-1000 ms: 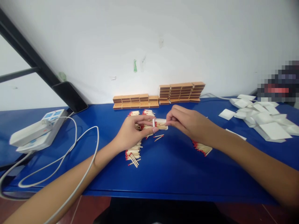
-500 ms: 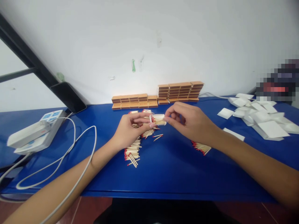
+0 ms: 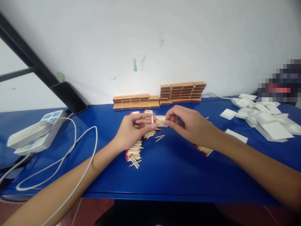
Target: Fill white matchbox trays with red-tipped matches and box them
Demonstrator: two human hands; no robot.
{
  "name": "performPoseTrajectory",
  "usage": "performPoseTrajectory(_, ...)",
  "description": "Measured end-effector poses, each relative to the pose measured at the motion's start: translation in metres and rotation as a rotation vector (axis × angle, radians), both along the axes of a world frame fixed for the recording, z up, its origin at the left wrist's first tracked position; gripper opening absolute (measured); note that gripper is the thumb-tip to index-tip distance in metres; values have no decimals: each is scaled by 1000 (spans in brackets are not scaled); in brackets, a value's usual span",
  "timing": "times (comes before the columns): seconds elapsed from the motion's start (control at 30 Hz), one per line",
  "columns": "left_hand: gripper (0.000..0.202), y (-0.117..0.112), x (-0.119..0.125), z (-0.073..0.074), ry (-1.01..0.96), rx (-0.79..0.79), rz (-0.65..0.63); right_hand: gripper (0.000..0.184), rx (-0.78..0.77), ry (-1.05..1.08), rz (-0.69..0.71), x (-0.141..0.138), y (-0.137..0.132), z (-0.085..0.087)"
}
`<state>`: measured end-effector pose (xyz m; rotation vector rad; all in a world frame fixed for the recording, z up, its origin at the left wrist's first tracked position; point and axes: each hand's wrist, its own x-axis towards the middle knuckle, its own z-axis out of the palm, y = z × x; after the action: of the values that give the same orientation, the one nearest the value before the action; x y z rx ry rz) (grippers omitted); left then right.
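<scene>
Between my hands is a small white matchbox tray with red-headed matches lying in it. My left hand pinches its left end between thumb and fingers. The fingers of my right hand close on its right end. Under and beside my left hand, a long heap of loose matches lies on the blue table, and a few single matches lie just right of it. A smaller bunch of matches is partly hidden under my right forearm.
Stacked matchboxes stand along the wall, with a lower row of matchboxes to their left. White empty trays are piled at the right. A power strip, a looping white cable and a black phone-like slab occupy the left.
Both hands stay nearly in place on the tray, which tips slightly. The view has shifted a little.
</scene>
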<state>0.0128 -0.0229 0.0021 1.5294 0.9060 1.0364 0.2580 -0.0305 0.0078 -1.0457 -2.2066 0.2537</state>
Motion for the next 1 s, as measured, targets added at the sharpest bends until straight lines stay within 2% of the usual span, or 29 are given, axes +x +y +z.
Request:
performPoseTrajectory(0.33,47,1,-2,0,-39,-19,-25,16,-58,108,-16,-2,-2,5)
performPoseTrajectory(0.63,47,-2,0,3,-23,-52,-36,23,-215,196,-50,1,2,7)
performPoseTrajectory(0.77,48,-1,-1,2,-34,-44,-46,24,-166,148,-57,0,-1,10)
performPoseTrajectory(1.0,55,0,0,1,-57,-53,-24,15,-92,144,11,-6,-6,11)
